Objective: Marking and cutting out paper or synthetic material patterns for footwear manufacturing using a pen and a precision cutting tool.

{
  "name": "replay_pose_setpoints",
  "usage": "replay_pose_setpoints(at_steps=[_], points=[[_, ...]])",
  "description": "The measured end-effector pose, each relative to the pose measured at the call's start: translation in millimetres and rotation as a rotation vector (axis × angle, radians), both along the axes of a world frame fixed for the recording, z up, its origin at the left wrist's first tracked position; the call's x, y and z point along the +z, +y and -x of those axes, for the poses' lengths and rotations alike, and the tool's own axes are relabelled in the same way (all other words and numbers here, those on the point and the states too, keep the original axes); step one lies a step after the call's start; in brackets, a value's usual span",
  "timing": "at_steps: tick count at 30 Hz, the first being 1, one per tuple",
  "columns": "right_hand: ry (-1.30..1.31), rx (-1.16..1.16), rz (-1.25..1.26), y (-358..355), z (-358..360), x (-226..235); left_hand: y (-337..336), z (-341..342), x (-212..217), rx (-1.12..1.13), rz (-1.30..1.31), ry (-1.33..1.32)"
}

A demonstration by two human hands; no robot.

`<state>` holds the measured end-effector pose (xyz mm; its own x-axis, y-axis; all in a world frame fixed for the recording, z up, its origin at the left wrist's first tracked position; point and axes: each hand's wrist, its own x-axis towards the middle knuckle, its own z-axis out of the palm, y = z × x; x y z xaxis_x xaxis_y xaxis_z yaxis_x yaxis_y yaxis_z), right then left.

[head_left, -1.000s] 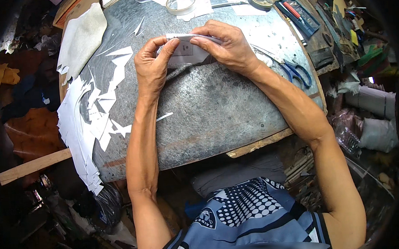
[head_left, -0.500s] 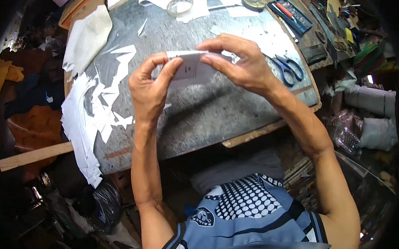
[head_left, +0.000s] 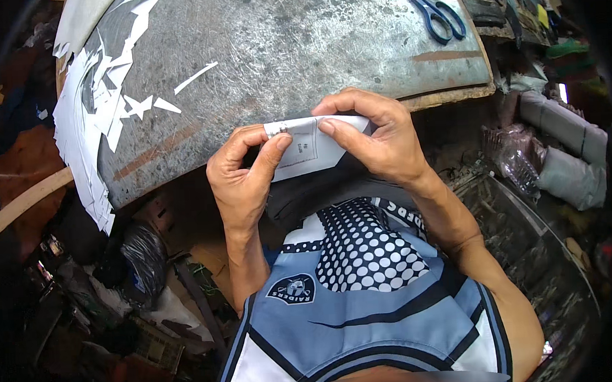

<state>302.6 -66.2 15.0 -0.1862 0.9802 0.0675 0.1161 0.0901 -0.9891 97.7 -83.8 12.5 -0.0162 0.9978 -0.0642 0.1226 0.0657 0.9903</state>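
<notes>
- The bench lies ahead of the person, its near edge just beyond both hands.
- The paper piece is held between the left hand and the right hand, off the bench, above the lap.
- Paper scraps lie on the bench's left side and hang over its left edge.
- Scissors lie on the bench at far right.
- Rolled bundles lie to the right, beside the bench.

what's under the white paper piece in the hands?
Directly below the white paper piece, a dark flap hangs, apparently backing it. Left hand and right hand pinch both. Beneath are the person's lap and blue patterned shirt. The paper's underside and fingers behind it are hidden.
</notes>
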Motion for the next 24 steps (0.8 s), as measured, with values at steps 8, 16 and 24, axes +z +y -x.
replay_pose_setpoints(at_steps=[8,16,24], points=[[0.018,0.009,0.006,-9.3,-1.9,-3.3,-7.9,-4.0,-0.5,0.005,-0.056,-0.044],[0.041,0.010,-0.026,-8.2,-0.9,-4.5,-9.0,1.3,0.1,-0.012,0.002,-0.017],[0.050,-0.005,-0.011,-8.6,1.6,-4.3,-8.5,0.4,-0.1,0.000,0.021,-0.046]])
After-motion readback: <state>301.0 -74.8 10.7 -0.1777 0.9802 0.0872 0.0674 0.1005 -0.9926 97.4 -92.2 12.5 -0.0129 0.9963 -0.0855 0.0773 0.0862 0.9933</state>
